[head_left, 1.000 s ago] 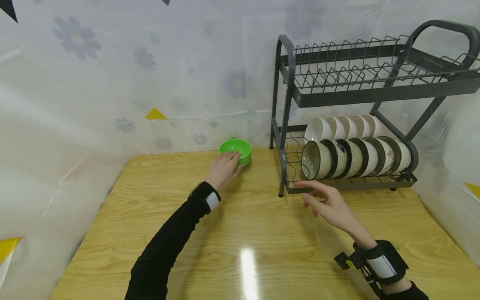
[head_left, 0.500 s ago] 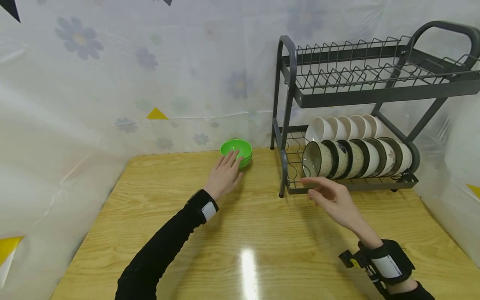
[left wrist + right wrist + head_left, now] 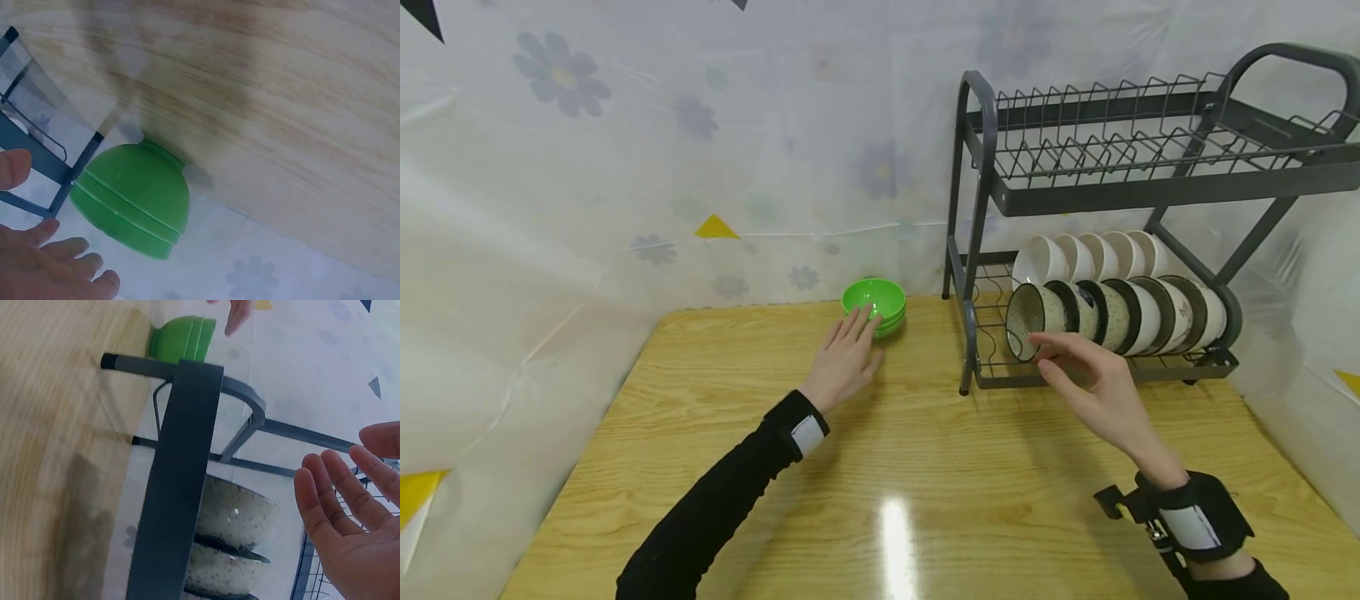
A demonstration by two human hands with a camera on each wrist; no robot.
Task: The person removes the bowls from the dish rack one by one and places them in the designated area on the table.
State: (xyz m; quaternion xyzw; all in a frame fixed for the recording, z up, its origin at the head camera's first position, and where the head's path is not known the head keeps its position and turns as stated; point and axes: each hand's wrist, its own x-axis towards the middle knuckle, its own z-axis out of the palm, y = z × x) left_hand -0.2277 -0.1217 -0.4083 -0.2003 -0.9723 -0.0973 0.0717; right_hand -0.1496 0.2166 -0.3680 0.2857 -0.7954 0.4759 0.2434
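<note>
A small nested stack of green bowls stands by the back edge of the table. My left hand is just in front of it, fingers straight and spread; the left wrist view shows the fingers apart from the green bowls. Over the front rail of the dish rack's lower tier is my right hand, loosely bent and holding nothing. Closest to it is the leftmost speckled bowl with a dark rim, tilted on its side in a row of similar bowls. In the right wrist view, speckled bowls sit behind the rail.
The two-tier dark metal dish rack takes up the right side of the wooden table. White bowls stand in a row behind the speckled ones. A flower-patterned plastic sheet covers the wall behind.
My left hand has drawn back slightly from the green bowls toward the lower left, fingers straightening. My right hand has shifted right along the rack's front and a little up. The bowls stay in place.
</note>
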